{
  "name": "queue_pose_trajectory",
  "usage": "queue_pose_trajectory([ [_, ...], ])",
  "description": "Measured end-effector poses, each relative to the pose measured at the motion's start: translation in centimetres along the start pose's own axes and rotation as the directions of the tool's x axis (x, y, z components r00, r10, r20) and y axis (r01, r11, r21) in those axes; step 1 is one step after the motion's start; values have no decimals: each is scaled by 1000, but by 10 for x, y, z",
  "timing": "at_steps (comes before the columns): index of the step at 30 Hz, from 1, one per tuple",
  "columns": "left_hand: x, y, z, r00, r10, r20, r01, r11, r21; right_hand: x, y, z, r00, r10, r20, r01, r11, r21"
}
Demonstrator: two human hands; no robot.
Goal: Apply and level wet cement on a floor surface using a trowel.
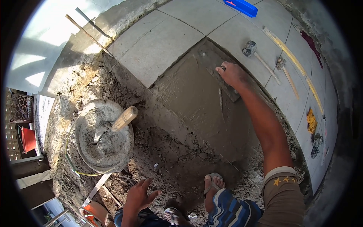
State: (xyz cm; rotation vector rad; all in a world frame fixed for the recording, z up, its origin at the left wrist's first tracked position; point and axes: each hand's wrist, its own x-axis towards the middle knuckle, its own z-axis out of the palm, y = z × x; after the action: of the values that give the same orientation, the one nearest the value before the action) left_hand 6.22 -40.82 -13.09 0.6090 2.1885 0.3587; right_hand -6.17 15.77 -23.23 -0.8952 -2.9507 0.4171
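My right hand [231,76] is closed round the handle of a flat rectangular float [211,60], which lies on smooth wet mortar [189,87]. The float sits against the edge of the laid tiles on the right. Over the left knee, my left hand [139,196] hangs with fingers apart and holds nothing. To its upper left stands a round bucket [86,151] of grey cement powder. A trowel with a wooden handle [124,118] is stuck in that powder, its blade partly buried.
Pale tiles [159,45] border the mortar at the far side and right. On them lie a rubber mallet [249,48], a hammer [289,77], a long yellow strip [293,56] and a blue tray [242,6]. A string [177,115] crosses the rough soil. A metal rod [89,34] leans at upper left.
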Motion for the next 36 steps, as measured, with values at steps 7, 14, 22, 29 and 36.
queue_pose_trajectory([
  [7, 0, 2, -2, 998, -5, -66, 3, 1000, -29, -33, -7, -9, 990, -100, 103, 91, 992, 89],
  [14, 4, 7, 3, 999, -22, -32, 22, 1000, -6, 25, 9, -8, 997, -23, 80, 19, 999, 41],
  [22, -2, 16, -4, 997, -57, -50, 58, 998, 1, -16, -19, -6, 987, -124, 106, 124, 992, 4],
  [29, -2, 20, -5, 999, -17, -33, 17, 1000, 19, 21, -8, -11, 987, -70, 148, 63, 997, 49],
  [36, -9, 20, -8, 998, -57, -27, 57, 998, 14, -91, -52, 5, 936, -262, 235, 250, 965, 80],
])
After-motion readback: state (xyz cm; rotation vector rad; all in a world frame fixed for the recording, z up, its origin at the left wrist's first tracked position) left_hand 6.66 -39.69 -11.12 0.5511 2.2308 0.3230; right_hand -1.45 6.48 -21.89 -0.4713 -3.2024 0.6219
